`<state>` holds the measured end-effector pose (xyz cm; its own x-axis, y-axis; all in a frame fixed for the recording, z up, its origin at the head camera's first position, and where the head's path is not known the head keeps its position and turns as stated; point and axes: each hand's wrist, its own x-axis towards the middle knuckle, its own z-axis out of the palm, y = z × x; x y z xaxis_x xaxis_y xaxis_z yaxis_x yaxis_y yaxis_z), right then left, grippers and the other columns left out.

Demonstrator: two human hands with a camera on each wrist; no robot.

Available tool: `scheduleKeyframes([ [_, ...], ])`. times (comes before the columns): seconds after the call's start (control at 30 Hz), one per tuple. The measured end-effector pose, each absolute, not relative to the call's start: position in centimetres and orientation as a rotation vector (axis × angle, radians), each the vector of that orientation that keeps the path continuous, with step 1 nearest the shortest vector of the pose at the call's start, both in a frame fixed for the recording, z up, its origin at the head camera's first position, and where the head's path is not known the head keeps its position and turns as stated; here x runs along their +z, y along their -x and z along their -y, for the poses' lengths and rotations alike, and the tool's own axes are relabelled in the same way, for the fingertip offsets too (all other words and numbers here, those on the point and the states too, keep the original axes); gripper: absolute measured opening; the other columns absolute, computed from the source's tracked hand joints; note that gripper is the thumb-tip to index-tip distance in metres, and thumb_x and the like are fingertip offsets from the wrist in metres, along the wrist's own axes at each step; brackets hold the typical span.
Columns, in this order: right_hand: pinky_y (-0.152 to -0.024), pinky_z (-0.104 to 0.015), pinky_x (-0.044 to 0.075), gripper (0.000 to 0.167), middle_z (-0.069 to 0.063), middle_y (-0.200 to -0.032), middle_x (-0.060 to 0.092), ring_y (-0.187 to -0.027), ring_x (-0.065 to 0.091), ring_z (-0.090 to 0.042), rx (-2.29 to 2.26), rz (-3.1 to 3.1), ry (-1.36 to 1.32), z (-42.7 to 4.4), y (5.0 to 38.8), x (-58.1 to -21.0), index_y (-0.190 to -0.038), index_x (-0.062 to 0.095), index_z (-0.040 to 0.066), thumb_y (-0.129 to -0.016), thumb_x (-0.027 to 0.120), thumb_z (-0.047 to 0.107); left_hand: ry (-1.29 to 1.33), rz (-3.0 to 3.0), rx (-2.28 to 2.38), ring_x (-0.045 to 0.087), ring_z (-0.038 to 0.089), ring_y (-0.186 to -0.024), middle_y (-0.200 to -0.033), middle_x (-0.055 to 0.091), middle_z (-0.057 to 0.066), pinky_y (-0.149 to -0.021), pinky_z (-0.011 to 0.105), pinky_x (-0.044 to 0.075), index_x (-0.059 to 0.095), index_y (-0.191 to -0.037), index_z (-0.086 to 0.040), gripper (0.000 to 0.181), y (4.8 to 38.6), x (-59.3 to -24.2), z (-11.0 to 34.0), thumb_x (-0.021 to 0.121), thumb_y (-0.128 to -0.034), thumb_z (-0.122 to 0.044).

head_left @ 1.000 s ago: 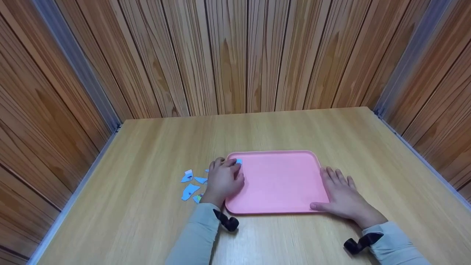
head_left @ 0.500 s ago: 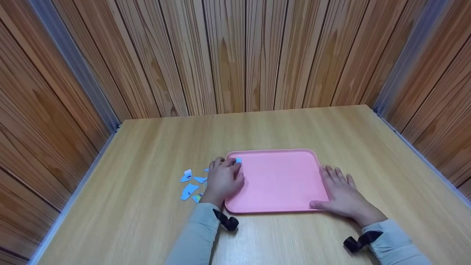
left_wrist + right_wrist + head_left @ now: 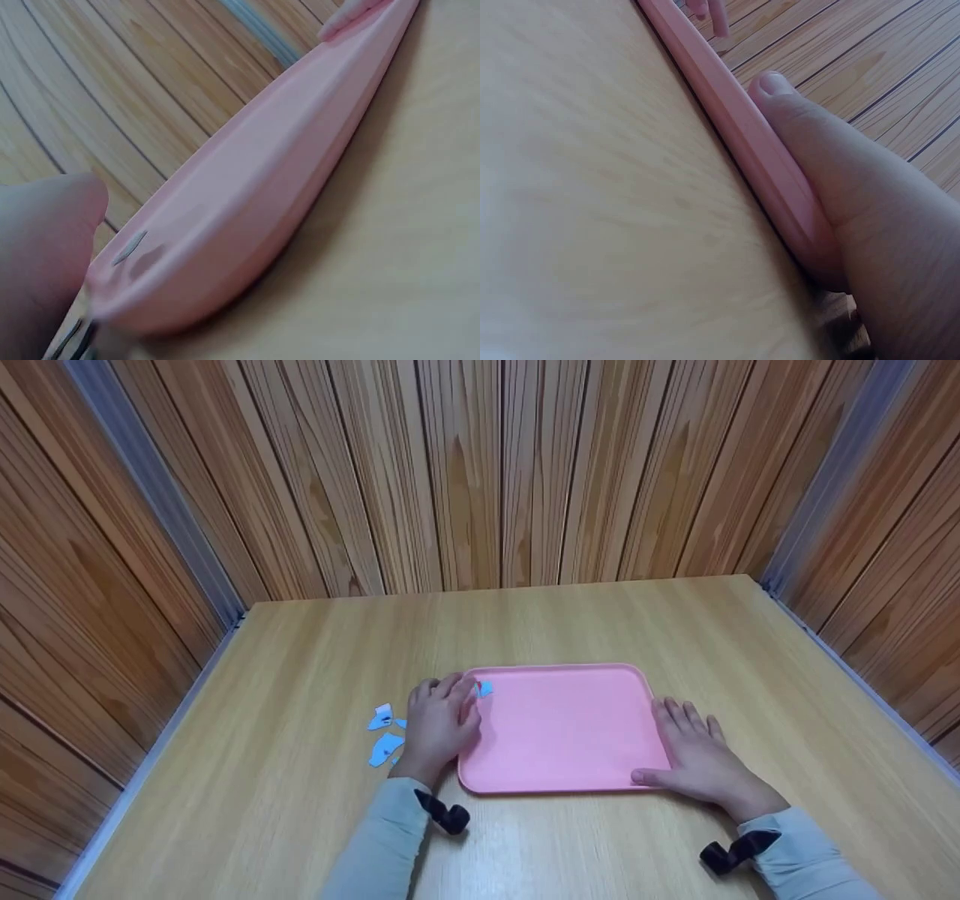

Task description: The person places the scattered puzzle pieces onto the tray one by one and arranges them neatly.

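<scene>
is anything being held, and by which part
Nothing seems held: the left hand looks empty; the right hand rests on the pink tray, along its right side.

Tray (image 3: 570, 735): plain pink, floor and rim alike.
Scrap in tray (image 3: 487, 688): light blue; I note a fleck of red just at its left.
Upper loose scrap (image 3: 382, 718): light blue, paler toward the top, small dark marks.
Lower loose scrap (image 3: 385, 750): light blue.
Tabletop (image 3: 315, 682): light yellow-brown, faint wood grain.
Wall boards (image 3: 465, 487): mid-brown, darker grain streaks, dark seam lines.
Corner post (image 3: 161, 484): blue-grey.
My left sleeve (image 3: 375, 844): pale grey.
My right sleeve (image 3: 810, 851): same pale grey.
My wrist straps (image 3: 739, 853): black.
</scene>
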<state>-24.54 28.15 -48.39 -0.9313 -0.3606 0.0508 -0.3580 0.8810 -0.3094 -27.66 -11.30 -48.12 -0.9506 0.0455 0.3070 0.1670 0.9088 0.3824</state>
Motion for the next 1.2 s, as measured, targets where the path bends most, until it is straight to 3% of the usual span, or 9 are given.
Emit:
scheduleKeyframes([
  [0.3,-0.111,-0.074,0.0,0.121,-0.035,-0.161,0.013,-0.147,0.006,-0.058,-0.486,-3.038,0.567,-28.1,24.6,-48.3,-0.157,0.015,-0.008,-0.081,0.063,0.073,0.136,2.746,-0.572,0.043,0.034,-0.134,-0.147,0.054,0.004,-0.116,0.057,0.022,0.056,-0.146,-0.022,0.056,27.3,-48.5,15.8,0.061,-0.092,-0.037],
  [0.57,-0.11,-0.075,0.001,0.119,-0.037,-0.16,0.015,-0.146,0.008,-0.059,-0.509,-3.057,0.594,-28.1,24.4,-48.2,-0.156,0.017,-0.009,-0.082,0.065,0.07,0.066,2.789,-0.622,0.04,0.036,-0.133,-0.14,0.056,0.009,-0.115,0.057,0.021,0.061,-0.14,-0.018,0.057,27.4,-48.5,17.1,0.066,-0.0871,-0.039],
  [0.9,-0.111,-0.074,0.0,0.119,-0.037,-0.16,0.015,-0.146,0.007,-0.058,-0.519,-3.046,0.586,-28.0,24.5,-48.2,-0.156,0.017,-0.009,-0.082,0.064,0.071,0.039,2.851,-0.626,0.044,0.032,-0.124,-0.13,0.061,0.006,-0.113,0.057,0.023,0.072,-0.124,-0.017,0.044,28.4,-48.5,17.3,0.066,-0.0848,-0.036],
  [1.2,-0.111,-0.074,0.0,0.119,-0.036,-0.16,0.015,-0.146,0.007,-0.058,-0.516,-3.052,0.585,-28.1,24.5,-48.2,-0.157,0.017,-0.008,-0.082,0.064,0.071,0.066,2.866,-0.625,0.045,0.026,-0.107,-0.114,0.064,0.0,-0.104,0.052,0.031,0.076,-0.11,-0.018,0.031,29.0,-48.0,17.4,0.068,-0.0841,-0.034],
])
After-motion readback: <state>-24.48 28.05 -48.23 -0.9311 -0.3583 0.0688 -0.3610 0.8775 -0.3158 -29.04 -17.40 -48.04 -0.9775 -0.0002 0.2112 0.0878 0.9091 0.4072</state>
